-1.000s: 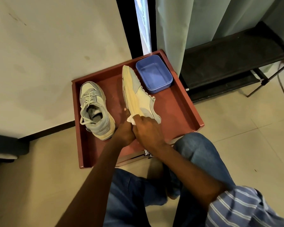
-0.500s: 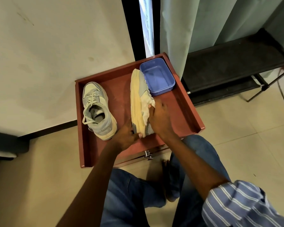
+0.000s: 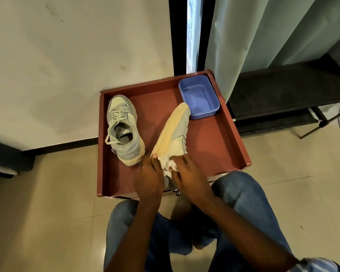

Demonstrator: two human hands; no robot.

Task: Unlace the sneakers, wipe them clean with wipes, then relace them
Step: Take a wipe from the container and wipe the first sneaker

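Note:
Two pale blue-grey sneakers with yellowed soles lie in a red-brown tray [image 3: 214, 146]. The left sneaker [image 3: 124, 128] stands upright with its laces threaded and loose ends hanging out. The right sneaker [image 3: 173, 132] lies tipped on its side, sole facing left, toe pointing toward the far right. My left hand [image 3: 148, 177] grips its heel end, thumb on the sole. My right hand [image 3: 186, 171] presses a crumpled white wipe [image 3: 168, 163] against the heel of that shoe, fingers curled round the wipe.
A blue plastic tub [image 3: 198, 96] sits in the tray's far right corner, close to the tipped sneaker's toe. A wall stands to the left, a curtain [image 3: 263, 36] and a black low rack [image 3: 290, 91] to the right. My knees in jeans are just below the tray.
The tipped sneaker has swung so its toe points further right, toward the tub. My right hand with the wipe slid from the shoe's side down to the heel, beside my left hand.

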